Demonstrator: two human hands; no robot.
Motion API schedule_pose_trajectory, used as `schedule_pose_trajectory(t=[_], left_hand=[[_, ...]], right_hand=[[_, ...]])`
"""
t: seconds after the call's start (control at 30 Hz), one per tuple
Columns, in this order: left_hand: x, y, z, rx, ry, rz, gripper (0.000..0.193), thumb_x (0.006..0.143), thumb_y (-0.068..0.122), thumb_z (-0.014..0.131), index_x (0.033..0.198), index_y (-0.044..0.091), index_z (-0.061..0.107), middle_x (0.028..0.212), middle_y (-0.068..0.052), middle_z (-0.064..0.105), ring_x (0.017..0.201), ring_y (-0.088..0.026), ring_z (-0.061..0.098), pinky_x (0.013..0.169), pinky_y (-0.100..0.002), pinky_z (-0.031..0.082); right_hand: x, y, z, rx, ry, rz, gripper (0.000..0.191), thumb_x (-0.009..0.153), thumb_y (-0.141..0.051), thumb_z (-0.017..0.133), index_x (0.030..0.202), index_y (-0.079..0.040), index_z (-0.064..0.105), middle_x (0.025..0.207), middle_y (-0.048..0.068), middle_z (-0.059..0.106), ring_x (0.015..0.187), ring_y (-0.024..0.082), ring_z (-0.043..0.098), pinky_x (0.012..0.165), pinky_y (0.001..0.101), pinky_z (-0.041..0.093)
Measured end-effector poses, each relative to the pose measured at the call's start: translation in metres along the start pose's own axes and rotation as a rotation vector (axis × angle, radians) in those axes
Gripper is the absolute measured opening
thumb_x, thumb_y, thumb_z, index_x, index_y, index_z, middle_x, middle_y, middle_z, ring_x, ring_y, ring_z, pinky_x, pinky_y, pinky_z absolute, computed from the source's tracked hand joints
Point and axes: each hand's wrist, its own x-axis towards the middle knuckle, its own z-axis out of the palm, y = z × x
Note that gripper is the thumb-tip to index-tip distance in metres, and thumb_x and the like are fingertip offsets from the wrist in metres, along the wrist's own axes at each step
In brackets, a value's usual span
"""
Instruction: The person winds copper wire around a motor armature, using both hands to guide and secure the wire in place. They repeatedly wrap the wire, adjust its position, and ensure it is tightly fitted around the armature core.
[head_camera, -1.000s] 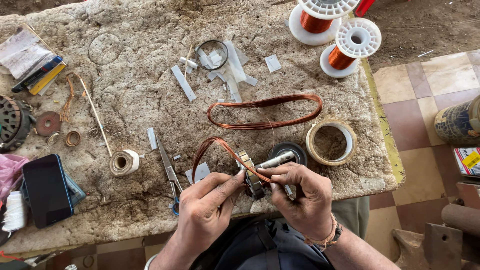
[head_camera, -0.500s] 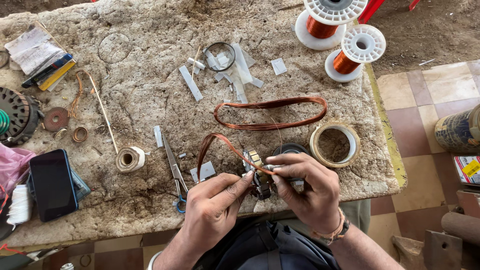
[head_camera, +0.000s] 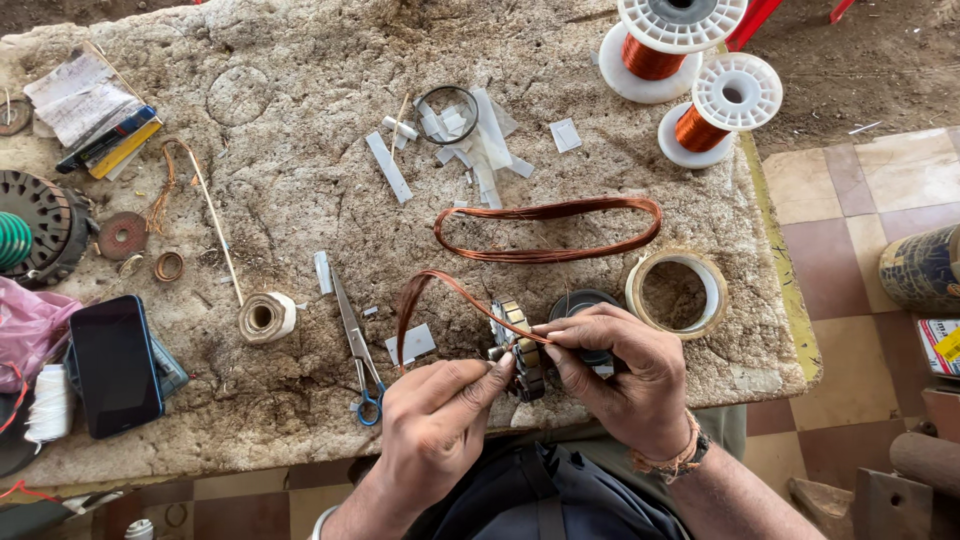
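So you've got the small round slotted metal stator core pinched between both hands right at the near edge of the rough stone surface, a bit right of the middle. Your right hand has its grip closed around the core from the right side, fingers curled over the top. Your left hand comes in from below with thumb and forefinger pinched tight at the core's left face, on something too small to make out.

A loop of bare copper wire arcs up out of the core and curls left, then drops back to the surface just beside a small white paper slip. A second, bigger flat copper wire coil lies loose just beyond your hands, not touching them.

Near your right hand sits a roll of clear tape, with a dark round ring half hidden behind your fingers. Blue-handled scissors lie left of your left hand, and a little roll of tan tape is further left. Two white spools of copper wire stand at the far right corner. A black phone rests near the left edge.
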Motion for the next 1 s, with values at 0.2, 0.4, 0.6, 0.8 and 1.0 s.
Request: schedule_pose_trajectory(t=[0.2,0.4,0.6,0.8,1.0], left_hand=[[0.006,0.008,-0.008,0.075,-0.087,0.013,0.038,0.075,-0.004,0.081,0.112,-0.001,0.078,0.097,-0.008,0.073,0.075,-0.021,0.069,0.064,-0.034,0.055],[0.025,0.028,-0.028,0.208,-0.040,0.188,0.026,0.090,0.004,0.082,0.113,-0.003,0.073,0.108,-0.011,0.072,0.097,-0.026,0.066,0.085,-0.038,0.056],[0.057,0.011,-0.029,0.370,-0.140,0.298,0.034,0.093,0.016,0.077,0.122,-0.001,0.074,0.114,-0.012,0.073,0.115,-0.027,0.067,0.110,-0.046,0.046],[0.064,0.012,-0.037,0.220,-0.233,0.227,0.021,0.087,0.010,0.079,0.107,0.003,0.077,0.081,-0.005,0.065,0.081,-0.021,0.066,0.099,-0.047,0.050],[0.056,0.014,-0.034,0.121,-0.153,0.057,0.021,0.080,0.009,0.080,0.100,0.003,0.076,0.100,-0.011,0.075,0.088,-0.026,0.074,0.080,-0.037,0.056]], right_hand=[[0.000,0.001,0.001,0.012,0.003,0.010,0.016,0.083,0.003,0.078,0.096,-0.003,0.072,0.098,0.010,0.080,0.089,0.018,0.078,0.076,0.0279,0.063],[-0.003,0.002,0.000,0.045,0.011,0.005,0.017,0.083,0.005,0.077,0.097,-0.003,0.072,0.099,0.010,0.079,0.090,0.018,0.078,0.078,0.0283,0.063],[-0.002,-0.003,0.001,0.039,0.007,-0.001,0.019,0.082,0.006,0.076,0.099,-0.003,0.073,0.100,0.010,0.079,0.090,0.019,0.077,0.078,0.0279,0.062],[-0.003,-0.005,-0.002,0.046,0.000,0.106,0.018,0.083,0.005,0.075,0.098,-0.003,0.075,0.093,0.007,0.079,0.082,0.013,0.078,0.071,0.0234,0.062],[-0.005,-0.006,0.002,0.049,0.009,0.230,0.018,0.082,0.005,0.077,0.099,-0.002,0.077,0.090,0.005,0.080,0.080,0.008,0.076,0.070,0.0213,0.062]])
